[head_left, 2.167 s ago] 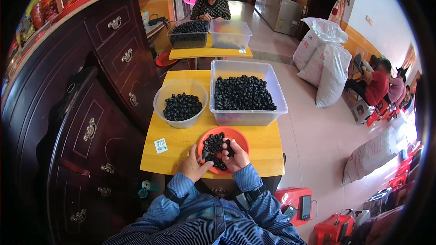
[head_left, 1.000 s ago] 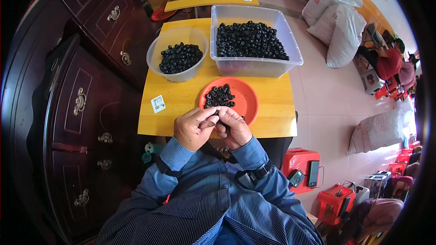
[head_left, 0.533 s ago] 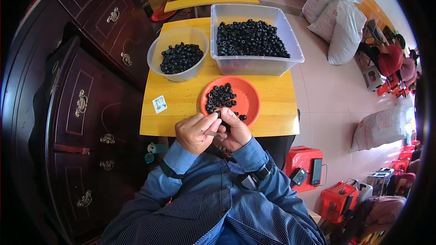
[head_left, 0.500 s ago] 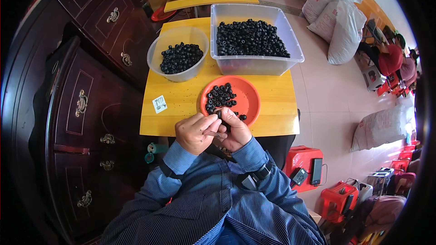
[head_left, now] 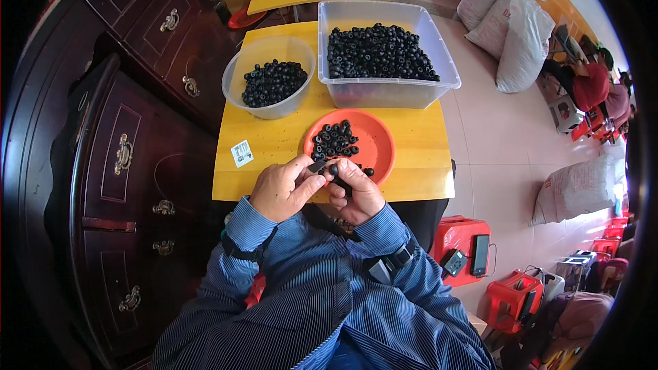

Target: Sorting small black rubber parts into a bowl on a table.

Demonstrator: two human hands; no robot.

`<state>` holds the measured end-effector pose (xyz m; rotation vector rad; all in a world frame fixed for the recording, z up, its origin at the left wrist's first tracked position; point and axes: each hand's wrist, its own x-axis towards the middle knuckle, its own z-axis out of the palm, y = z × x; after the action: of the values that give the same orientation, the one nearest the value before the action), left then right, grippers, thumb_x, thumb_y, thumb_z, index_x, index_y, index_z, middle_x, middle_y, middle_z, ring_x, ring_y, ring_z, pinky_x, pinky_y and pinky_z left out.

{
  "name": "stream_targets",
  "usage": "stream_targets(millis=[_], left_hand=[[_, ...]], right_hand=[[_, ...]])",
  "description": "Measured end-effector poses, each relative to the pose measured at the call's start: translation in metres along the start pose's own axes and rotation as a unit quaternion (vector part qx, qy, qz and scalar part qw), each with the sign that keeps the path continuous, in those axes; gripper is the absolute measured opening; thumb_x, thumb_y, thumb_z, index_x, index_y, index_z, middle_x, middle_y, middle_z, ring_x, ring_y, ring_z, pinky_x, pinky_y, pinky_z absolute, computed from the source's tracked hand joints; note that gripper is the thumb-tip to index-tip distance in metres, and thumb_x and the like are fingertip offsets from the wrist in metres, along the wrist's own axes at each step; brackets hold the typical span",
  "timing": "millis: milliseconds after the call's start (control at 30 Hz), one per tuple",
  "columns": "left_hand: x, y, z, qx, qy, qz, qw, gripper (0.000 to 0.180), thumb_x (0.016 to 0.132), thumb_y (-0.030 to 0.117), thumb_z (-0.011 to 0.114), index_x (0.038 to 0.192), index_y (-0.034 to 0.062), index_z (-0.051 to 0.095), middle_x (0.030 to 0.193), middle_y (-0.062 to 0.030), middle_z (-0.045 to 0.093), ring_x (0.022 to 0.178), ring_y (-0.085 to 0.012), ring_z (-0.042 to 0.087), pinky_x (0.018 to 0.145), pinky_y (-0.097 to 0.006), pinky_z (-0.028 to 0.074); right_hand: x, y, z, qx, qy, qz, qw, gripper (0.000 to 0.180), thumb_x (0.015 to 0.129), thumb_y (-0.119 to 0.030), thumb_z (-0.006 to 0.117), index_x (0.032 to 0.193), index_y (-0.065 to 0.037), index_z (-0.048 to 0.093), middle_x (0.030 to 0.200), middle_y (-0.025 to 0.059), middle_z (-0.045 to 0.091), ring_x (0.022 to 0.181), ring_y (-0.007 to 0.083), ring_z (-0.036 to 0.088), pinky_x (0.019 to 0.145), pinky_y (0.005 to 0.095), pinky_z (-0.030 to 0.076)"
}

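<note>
Over one orange plate, left hand and right hand, each grip pinching one small black piece.

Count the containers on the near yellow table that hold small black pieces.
3. A round clear bowl at the table's far left, a rectangular clear tub at its far right, and an orange plate nearest the person, just beyond both hands.

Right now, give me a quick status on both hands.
Left hand and right hand together pinching a small black piece by the orange plate. Nothing in the way.
</note>
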<state>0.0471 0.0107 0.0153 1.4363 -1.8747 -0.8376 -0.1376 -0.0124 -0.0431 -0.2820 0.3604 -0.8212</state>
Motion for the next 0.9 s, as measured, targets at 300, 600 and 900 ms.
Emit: stream_targets(millis=[300, 600, 900], left_hand=[[0.006, 0.015, -0.001, 0.069, 0.019, 0.030, 0.997, 0.045, 0.085, 0.045, 0.074, 0.084, 0.0017, 0.061, 0.064, -0.0102, 0.063, 0.060, -0.0259, 0.067, 0.054, -0.035, 0.049], [0.006, 0.008, 0.003, 0.069, 0.044, 0.065, 0.995, 0.045, 0.085, 0.045, 0.074, 0.084, 0.0017, 0.061, 0.067, -0.0117, 0.066, 0.062, -0.0263, 0.069, 0.054, -0.034, 0.051], [0.009, 0.013, 0.003, 0.092, 0.045, 0.055, 0.993, 0.044, 0.088, 0.044, 0.071, 0.081, 0.0024, 0.060, 0.066, -0.0139, 0.065, 0.060, -0.0301, 0.068, 0.052, -0.036, 0.049]], right_hand=[[0.000, 0.000, 0.004, -0.002, 0.000, 0.011, 1.000, 0.017, 0.101, -0.023, 0.056, 0.102, -0.007, 0.059, 0.086, 0.0014, 0.061, 0.059, 0.0044, 0.050, 0.048, 0.0153, 0.044], [0.002, 0.000, 0.005, -0.020, -0.002, 0.004, 1.000, 0.015, 0.100, -0.022, 0.058, 0.100, -0.008, 0.059, 0.080, -0.0001, 0.059, 0.057, 0.0051, 0.051, 0.048, 0.0163, 0.044], [0.006, 0.003, 0.001, -0.036, 0.000, -0.015, 0.999, 0.013, 0.101, -0.020, 0.056, 0.097, -0.009, 0.060, 0.078, -0.0021, 0.058, 0.057, 0.0043, 0.049, 0.046, 0.0165, 0.039]])
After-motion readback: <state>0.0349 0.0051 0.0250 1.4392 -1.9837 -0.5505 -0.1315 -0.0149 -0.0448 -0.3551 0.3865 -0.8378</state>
